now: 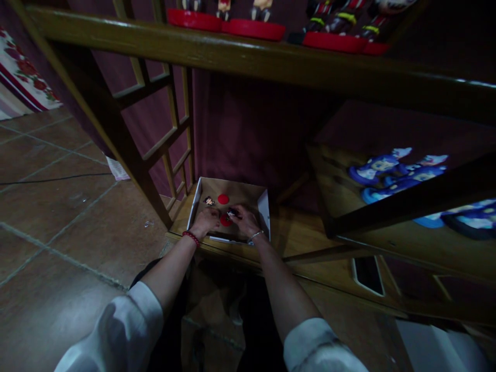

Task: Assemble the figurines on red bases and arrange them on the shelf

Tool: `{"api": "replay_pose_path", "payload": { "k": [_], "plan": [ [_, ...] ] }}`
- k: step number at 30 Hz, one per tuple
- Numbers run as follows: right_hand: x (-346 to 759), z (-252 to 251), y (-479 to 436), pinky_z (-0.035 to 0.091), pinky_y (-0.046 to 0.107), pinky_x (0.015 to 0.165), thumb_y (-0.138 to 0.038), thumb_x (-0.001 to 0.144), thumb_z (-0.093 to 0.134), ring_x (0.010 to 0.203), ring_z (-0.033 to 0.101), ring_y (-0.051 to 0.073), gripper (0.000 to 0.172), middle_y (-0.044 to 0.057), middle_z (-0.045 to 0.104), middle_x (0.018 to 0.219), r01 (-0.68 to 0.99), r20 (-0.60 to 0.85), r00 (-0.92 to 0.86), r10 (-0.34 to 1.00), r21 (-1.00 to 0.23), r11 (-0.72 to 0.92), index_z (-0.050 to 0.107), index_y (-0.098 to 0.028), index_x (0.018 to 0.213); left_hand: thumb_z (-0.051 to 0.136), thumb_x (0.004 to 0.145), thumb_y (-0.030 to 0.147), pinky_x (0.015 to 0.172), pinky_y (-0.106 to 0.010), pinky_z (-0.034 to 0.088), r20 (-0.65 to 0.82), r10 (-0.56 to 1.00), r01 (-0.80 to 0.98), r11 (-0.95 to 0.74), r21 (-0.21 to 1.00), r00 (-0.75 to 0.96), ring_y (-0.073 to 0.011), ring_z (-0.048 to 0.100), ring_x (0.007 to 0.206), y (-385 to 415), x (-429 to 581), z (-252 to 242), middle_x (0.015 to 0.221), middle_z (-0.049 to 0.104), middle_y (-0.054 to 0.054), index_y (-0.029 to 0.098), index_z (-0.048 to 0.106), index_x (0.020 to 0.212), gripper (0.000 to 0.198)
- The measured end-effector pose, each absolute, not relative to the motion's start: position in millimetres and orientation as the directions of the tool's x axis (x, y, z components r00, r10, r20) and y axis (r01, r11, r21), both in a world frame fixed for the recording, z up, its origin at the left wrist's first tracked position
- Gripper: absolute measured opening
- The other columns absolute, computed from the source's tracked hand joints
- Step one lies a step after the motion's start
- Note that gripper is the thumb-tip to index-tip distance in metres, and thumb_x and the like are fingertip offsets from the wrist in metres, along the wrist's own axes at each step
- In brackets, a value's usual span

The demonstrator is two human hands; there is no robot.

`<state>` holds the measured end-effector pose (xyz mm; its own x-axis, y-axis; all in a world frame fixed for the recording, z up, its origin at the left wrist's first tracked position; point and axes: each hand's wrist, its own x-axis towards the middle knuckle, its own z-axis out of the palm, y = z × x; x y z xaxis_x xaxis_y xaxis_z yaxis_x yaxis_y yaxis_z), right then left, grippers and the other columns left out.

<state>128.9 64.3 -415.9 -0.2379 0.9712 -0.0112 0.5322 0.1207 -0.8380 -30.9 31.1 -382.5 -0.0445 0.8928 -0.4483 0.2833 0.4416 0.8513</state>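
A shallow cardboard box (263,206) with white outer walls sits on the lowest wooden shelf. Both my hands reach into it. My left hand (204,221), with a red bead bracelet on the wrist, curls its fingers at a red round base (225,220) lying in the box. My right hand (244,219), wearing a thin bracelet, pinches a small dark figurine piece (233,212) just above that base. A second red round base (222,199) and a small figurine head (209,201) lie loose further back in the box.
Figurines on red bases (256,28) line the top shelf. Blue figurines (382,168) lie on the middle shelf at right. A wooden lattice side panel (170,129) stands left of the box. Tiled floor (58,217) spreads to the left.
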Motion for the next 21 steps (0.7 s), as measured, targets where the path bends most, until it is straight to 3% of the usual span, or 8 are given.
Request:
{"api": "replay_pose_path", "payload": {
  "k": [9, 21],
  "plan": [
    [127.7, -415.7, 64.0, 0.049, 0.029, 0.075, -0.022, 0.071, 0.059, 0.08, 0.06, 0.012, 0.023, -0.001, 0.065, 0.091, 0.566, 0.012, -0.234, 0.972, -0.811, 0.146, 0.054, -0.024, 0.094, 0.049, 0.071, 0.009, 0.049, -0.017, 0.044, -0.521, 0.851, 0.125, 0.526, 0.842, -0.07, -0.0076, 0.054, 0.047, 31.0, -25.5, -373.7, 0.052, 0.056, 0.0, 0.012, 0.055, 0.076, 0.008],
    [119.8, -401.8, 57.5, 0.047, 0.029, 0.07, -0.017, 0.069, 0.058, 0.076, 0.059, 0.015, 0.025, 0.0, 0.063, 0.087, 0.68, 0.094, -0.321, 0.943, -0.67, 0.298, 0.052, -0.024, 0.092, 0.05, 0.07, 0.011, 0.048, -0.018, 0.043, -0.5, 0.864, 0.172, 0.502, 0.847, -0.06, -0.0073, 0.052, 0.046, 33.0, -26.8, -380.7, 0.054, 0.057, -0.001, 0.012, 0.059, 0.078, 0.012]
  ]
}}
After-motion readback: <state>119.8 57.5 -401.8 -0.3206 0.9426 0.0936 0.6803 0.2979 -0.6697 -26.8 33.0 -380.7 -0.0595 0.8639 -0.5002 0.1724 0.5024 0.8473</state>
